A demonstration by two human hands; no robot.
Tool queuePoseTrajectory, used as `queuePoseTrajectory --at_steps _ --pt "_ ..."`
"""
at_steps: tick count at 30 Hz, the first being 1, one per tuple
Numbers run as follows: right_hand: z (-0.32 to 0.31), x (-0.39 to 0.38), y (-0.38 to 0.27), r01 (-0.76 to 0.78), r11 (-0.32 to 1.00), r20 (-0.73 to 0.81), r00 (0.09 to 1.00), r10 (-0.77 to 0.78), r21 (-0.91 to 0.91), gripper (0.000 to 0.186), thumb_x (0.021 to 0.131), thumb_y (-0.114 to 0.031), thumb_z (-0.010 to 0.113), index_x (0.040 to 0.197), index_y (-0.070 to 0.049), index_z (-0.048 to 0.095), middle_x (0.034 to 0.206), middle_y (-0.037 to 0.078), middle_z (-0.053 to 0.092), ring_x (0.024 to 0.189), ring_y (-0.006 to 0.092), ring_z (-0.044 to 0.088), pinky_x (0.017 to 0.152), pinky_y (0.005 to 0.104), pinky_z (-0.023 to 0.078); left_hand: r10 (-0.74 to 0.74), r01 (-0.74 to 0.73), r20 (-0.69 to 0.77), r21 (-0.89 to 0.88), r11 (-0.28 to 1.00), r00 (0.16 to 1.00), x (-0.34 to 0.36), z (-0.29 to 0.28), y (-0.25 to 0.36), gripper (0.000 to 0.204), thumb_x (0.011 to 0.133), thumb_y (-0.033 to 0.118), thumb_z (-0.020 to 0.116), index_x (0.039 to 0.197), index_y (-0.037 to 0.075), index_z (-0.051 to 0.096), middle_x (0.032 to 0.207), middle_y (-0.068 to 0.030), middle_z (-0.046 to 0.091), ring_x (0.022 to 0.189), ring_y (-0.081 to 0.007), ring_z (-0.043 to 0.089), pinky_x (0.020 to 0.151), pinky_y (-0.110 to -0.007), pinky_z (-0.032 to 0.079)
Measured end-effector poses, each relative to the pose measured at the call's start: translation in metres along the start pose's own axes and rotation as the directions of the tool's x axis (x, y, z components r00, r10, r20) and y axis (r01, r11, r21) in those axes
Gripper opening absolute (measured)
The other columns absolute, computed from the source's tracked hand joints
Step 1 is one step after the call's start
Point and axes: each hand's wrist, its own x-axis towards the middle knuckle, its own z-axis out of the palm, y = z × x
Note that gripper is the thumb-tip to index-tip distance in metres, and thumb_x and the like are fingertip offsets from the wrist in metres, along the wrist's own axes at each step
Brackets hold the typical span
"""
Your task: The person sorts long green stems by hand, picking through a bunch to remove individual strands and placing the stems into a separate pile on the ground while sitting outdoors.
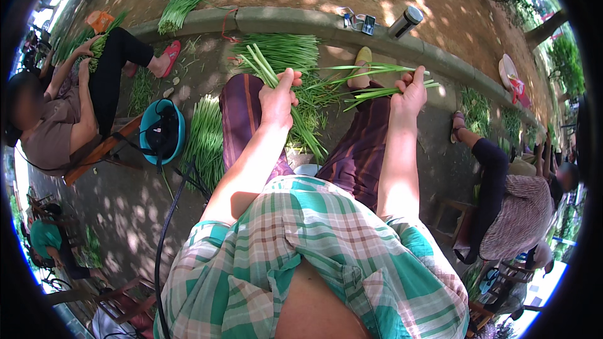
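Observation:
My left hand (277,102) is closed round a bunch of long green stalks (259,64). Their pale ends point up and away, and the thin ends hang down between my knees. Out to the right, my right hand (410,92) grips a smaller bunch of green stalks (372,93); its thin ends reach left and the cut ends poke out past my fist. The two bunches are apart. On the ground beyond my knees lies a large pile of green stalks (282,49), with looser greens (318,97) below my hands. Another heap of stalks (206,132) lies beside my left leg.
A blue bucket (179,129) with a black bag in it stands at left. Along the kerb (282,20) are a steel flask (406,21), a small device (369,24) and a stalk bundle (181,9). Seated people flank me, one handling greens (97,52). A black cable (164,232) runs past my left side.

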Motion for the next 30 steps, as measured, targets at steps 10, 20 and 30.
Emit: queuePoseTrajectory --at_steps 10,20,30 --pt "-0.030 0.035 -0.033 -0.042 0.995 -0.085 0.995 0.049 0.089 0.028 0.095 -0.030 0.060 0.083 -0.007 0.052 0.072 -0.001 0.051 0.056 0.0058 0.046 0.039 0.0192 0.028 0.047 -0.059 -0.147 -0.078 0.995 0.988 0.038 -0.040 0.032 0.019 0.093 0.021 0.063 0.095 0.002 0.064 0.083 -0.0054 0.063 0.050 -0.0058 0.043 0.045 -0.023 0.040" --pt "-0.032 0.019 -0.041 -0.131 0.979 0.187 0.969 0.160 -0.158 0.029 0.099 -0.031 0.052 0.104 -0.004 0.059 0.082 0.000 0.052 0.065 0.0073 0.047 0.043 0.0190 0.030 0.005 -0.043 0.301 0.120 0.992 0.954 0.009 -0.003 0.035 0.053 0.085 0.013 0.072 0.131 0.000 0.050 0.098 -0.0032 0.068 0.054 -0.0033 0.043 0.050 -0.021 0.040" --pt "0.021 -0.079 -0.010 -0.111 0.928 0.681 0.650 0.339 -0.355 0.032 0.102 -0.035 0.044 0.100 -0.005 0.055 0.084 0.004 0.058 0.075 0.0120 0.060 0.071 0.0287 0.053 -0.202 0.152 0.464 0.143 0.978 0.863 -0.007 -0.016 0.035 0.057 0.080 0.009 0.074 0.130 -0.001 0.050 0.112 -0.0100 0.064 0.059 -0.0043 0.047 0.053 -0.021 0.041"
